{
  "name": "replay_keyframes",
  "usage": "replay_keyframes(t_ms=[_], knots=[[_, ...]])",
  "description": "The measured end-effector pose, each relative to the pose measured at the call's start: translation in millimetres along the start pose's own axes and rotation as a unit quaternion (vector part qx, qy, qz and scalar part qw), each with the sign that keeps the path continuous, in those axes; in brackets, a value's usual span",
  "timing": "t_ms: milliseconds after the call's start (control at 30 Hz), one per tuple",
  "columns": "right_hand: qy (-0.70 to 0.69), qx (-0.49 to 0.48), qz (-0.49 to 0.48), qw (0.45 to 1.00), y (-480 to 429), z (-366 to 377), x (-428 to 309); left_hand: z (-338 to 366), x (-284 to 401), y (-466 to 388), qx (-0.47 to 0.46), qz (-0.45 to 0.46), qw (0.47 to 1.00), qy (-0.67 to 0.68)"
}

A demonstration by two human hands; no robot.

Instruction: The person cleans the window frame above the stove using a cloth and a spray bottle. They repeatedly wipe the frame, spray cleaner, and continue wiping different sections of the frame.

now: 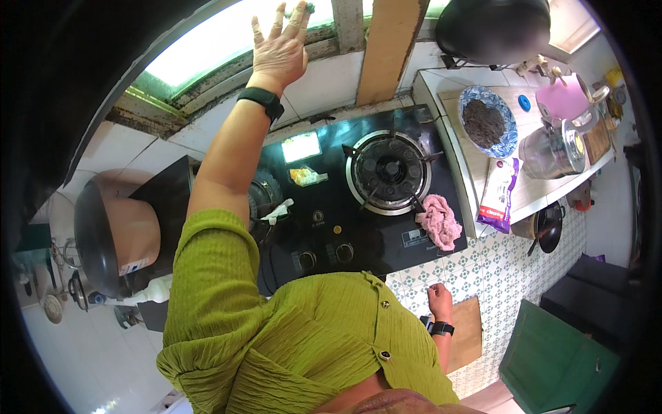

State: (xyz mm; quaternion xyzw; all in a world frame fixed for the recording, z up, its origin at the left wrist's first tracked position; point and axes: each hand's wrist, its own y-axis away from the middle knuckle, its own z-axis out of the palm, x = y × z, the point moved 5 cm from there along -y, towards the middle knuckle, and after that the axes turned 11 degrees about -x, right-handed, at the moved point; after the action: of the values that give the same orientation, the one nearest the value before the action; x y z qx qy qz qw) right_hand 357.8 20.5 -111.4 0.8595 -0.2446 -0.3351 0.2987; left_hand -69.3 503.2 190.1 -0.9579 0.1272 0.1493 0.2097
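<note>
My left hand [282, 54] is raised to the bright window [207, 46], its fingers spread and its palm towards the glass. Under its fingertips sits a small green scrubbing pad [310, 8], partly hidden by the fingers and pressed to the pane. My right hand [439, 296] hangs low beside my body, fingers curled, with nothing visible in it. Between me and the window is a black glass gas hob [372, 243]. On it lie a crumpled pink cloth [439, 222], a piece of orange-and-white wrapper [306, 176] and a white scrap [278, 211].
To the right, a tiled counter [478, 194] bears a blue-patterned bowl [468, 139] of dark matter, a wipes packet [499, 194], a clear jug [543, 152] and a pink jug [561, 101]. A black wok [491, 31] stands behind. At left are a large pot [132, 233] and a white bottle [155, 291].
</note>
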Motion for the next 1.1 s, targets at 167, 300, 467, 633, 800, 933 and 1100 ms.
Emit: replay_keyframes(t_ms=[167, 300, 467, 633, 800, 933, 1100], knots=[[0.001, 0.002, -0.011, 1.0, 8, 0, 5, -3, -41, 14, 0.031, -0.026, 0.997, 0.069], [0.005, 0.003, -0.006, 1.0, 6, 4, 11, -7, -80, 36, -0.005, -0.11, 0.989, -0.1], [0.029, 0.004, -0.024, 0.999, -6, 6, 5, -12, -77, 34, -0.041, -0.127, 0.988, -0.076], [0.044, 0.011, -0.006, 0.999, -9, 2, -3, -12, -43, -4, -0.054, -0.056, 0.996, -0.042], [0.029, 0.022, -0.005, 0.999, -2, 5, 1, -9, 2, -32, -0.006, 0.023, 0.998, -0.063], [0.014, 0.019, 0.008, 1.0, -1, 11, 11, -6, 19, -41, 0.015, 0.046, 0.997, -0.066], [-0.009, 0.018, 0.006, 1.0, -6, 12, 19, -10, 5, -29, 0.036, 0.039, 0.996, -0.076]])
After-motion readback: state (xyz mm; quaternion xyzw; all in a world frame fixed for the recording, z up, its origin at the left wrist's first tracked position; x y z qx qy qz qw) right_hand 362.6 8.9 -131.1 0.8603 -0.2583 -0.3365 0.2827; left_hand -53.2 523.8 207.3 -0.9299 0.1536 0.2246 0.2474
